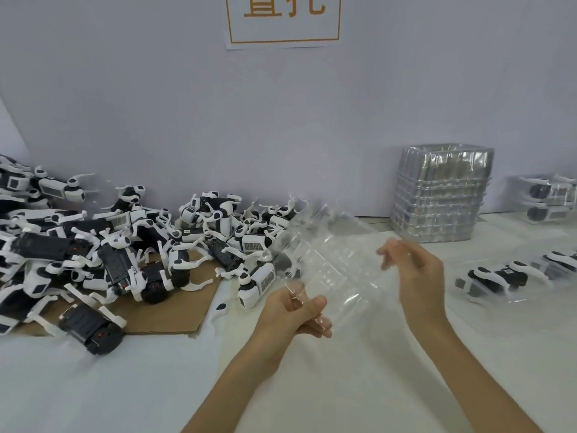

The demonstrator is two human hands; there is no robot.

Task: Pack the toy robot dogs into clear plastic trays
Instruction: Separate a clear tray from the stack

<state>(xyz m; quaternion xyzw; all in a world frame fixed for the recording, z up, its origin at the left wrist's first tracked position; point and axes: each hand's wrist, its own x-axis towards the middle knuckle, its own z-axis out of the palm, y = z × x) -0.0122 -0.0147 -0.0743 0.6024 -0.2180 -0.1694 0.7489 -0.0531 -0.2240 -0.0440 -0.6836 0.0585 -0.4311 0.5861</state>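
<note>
A clear plastic tray (331,254) is held tilted in the air above the white table, blurred by motion. My left hand (296,314) grips its near lower edge between thumb and fingers. My right hand (415,270) pinches its right edge with the fingertips. A big heap of white-and-black toy robot dogs (125,245) lies to the left, partly on a sheet of brown cardboard (175,307). One dog (256,282) lies closest to the tray, just left of my left hand. No dog is in the held tray.
A tall stack of empty clear trays (440,195) stands at the back right against the pale wall. Packed trays with dogs lie at the right (496,276) and far right (549,195). A loose white leg piece (220,309) lies by the cardboard's edge.
</note>
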